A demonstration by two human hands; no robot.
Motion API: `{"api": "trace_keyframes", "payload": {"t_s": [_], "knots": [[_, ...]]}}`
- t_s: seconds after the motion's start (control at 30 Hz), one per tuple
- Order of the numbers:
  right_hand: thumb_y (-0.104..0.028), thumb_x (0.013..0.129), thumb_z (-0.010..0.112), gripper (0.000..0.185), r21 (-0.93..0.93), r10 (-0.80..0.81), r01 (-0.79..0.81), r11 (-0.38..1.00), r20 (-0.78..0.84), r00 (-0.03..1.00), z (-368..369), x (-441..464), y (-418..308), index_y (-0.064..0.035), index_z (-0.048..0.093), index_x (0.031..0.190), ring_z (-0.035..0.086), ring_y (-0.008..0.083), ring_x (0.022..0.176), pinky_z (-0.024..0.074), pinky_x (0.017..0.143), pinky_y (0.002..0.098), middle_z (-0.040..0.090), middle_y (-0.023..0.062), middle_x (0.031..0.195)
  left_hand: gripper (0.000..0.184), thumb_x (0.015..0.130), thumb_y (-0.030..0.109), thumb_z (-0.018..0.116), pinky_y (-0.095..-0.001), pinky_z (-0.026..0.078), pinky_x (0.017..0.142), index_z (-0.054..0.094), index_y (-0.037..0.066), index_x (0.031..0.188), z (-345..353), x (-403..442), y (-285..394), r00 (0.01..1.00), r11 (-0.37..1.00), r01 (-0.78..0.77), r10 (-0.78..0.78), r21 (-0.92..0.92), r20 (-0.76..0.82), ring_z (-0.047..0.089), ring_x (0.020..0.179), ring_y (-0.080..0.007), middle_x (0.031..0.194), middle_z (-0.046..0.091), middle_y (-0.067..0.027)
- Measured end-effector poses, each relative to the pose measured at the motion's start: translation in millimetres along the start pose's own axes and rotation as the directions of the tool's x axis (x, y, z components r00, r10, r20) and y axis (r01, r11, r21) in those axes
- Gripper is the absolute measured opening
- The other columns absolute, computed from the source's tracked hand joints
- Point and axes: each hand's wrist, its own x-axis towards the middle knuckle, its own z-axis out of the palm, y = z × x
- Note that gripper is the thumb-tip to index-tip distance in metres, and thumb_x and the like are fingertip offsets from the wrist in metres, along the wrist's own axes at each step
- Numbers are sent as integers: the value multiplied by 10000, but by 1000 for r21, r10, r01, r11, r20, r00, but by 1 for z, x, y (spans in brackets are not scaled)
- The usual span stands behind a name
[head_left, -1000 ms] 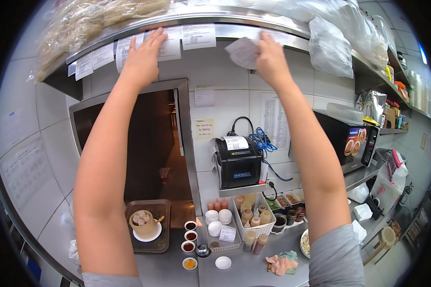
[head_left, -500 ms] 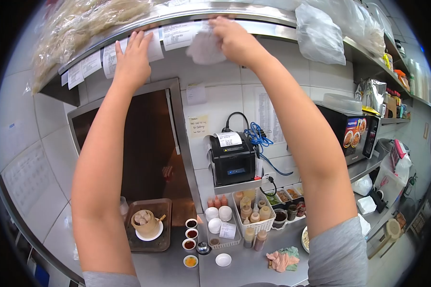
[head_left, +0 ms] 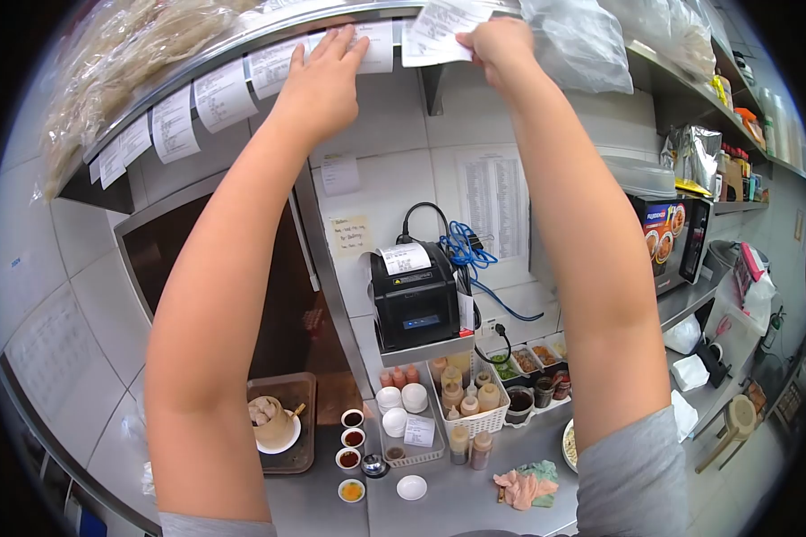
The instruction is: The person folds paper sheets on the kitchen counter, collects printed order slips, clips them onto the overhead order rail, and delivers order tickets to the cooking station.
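My right hand (head_left: pixel 505 52) pinches the lower right part of a printed order slip (head_left: pixel 439 34) at the shelf's front rail. Whether the slip's top edge still touches the rail I cannot tell. My left hand (head_left: pixel 321 89) is open, its fingertips laid against order slips (head_left: pixel 376 46) that hang from the metal rail (head_left: pixel 242 36). Further left, several more slips (head_left: pixel 225 94) hang in a row from the same rail. Below my hands stands a black receipt printer (head_left: pixel 416 300) with a printed paper sticking out of its top.
Plastic bags (head_left: pixel 575 45) hang over the shelf edge at right. A microwave (head_left: pixel 676 237) stands below them. On the counter are a brown tray (head_left: pixel 300 461) with a bamboo steamer (head_left: pixel 271 428), sauce cups (head_left: pixel 349 457), a basket of squeeze bottles (head_left: pixel 475 421) and a crumpled cloth (head_left: pixel 526 488).
My left hand has shifted right along the rail. The right hand has moved right, and the slip in it, blurred before, now shows its printed side. The view has shifted slightly.
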Motion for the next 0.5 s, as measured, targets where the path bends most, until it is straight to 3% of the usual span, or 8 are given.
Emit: {"api": "trace_keyframes", "payload": {"t_s": [0.03, 0.07, 0.13, 0.2, 0.23, 0.3, 0.33, 0.5], "knots": [[4, 748, 676, 99, 5, -23, 23, 1000, 8, 1000, 2, 10, 7, 22, 579, 739, 529, 191, 553, 408, 505, 321, 573, 95, 632, 713, 702, -89, 453, -490, 167, 1114, 359, 116, 1379, -1, 1, 9, 999, 999, 36, -35, -17, 15, 269, 1355, -233, 1460, 308, -59], [-25, 757, 632, 50, -417, -232, 206, 885, -13, 973, 1, 23, 15, 12, 616, 786, 563, 230, 672, 435, 598, 351, 602, 133, 708, 701, 710, -75, 468, -491, 181, 1110, 367, 118, 1376, -3, 2, 16, 997, 996, 60, -63, 59, 46, 275, 1352, -241, 1463, 302, -66], [-84, 775, 545, 192, -935, -545, 331, 129, 212, 811, -5, 49, 37, -9, 689, 878, 631, 308, 911, 491, 785, 411, 658, 210, 861, 697, 710, -76, 467, -497, 178, 1110, 373, 119, 1372, 1, 8, 29, 999, 999, 30, -29, 25, -45, 270, 1355, -237, 1467, 293, -66], [-97, 766, 580, 171, -888, -531, 360, 285, 166, 831, -28, 59, 41, -1, 687, 860, 637, 314, 882, 497, 774, 400, 659, 206, 860, 658, 694, -74, 475, -477, 239, 1084, 440, 119, 1322, 12, 14, 33, 963, 994, -98, 108, 55, -247, 344, 1306, -253, 1392, 398, -87], [-103, 761, 598, 164, -855, -524, 372, 362, 143, 839, -34, 52, 30, 3, 685, 851, 640, 316, 868, 500, 768, 394, 659, 204, 859, 641, 709, -43, 475, -497, 204, 1090, 414, 90, 1334, 7, 18, 37, 981, 992, -123, 126, 25, -147, 314, 1323, -259, 1404, 380, -102], [-49, 750, 643, 80, -553, -21, 113, 826, 170, 985, -50, 30, 7, 30, 643, 760, 617, 242, 583, 484, 450, 379, 631, 166, 722, 626, 741, 18, 477, -537, 134, 1102, 362, 31, 1356, -5, 28, 44, 984, 985, -169, 171, -42, 55, 255, 1356, -273, 1426, 343, -133], [-22, 750, 630, 64, -388, 27, 32, 921, 144, 989, -57, 32, 6, 43, 630, 748, 601, 224, 555, 465, 410, 371, 618, 159, 705, 619, 741, 21, 479, -543, 132, 1100, 372, 34, 1351, -5, 30, 47, 985, 986, -164, 165, -14, 52, 266, 1352, -269, 1426, 344, -128], [29, 745, 611, 54, 44, -4, 2, 999, 30, 1000, -43, 55, 15, 73, 600, 774, 574, 227, 498, 443, 373, 372, 600, 155, 674, 613, 746, 33, 487, -558, 123, 1096, 384, 56, 1350, -3, 34, 59, 993, 994, -105, 103, 43, 53, 276, 1349, -254, 1430, 341, -118]]}}
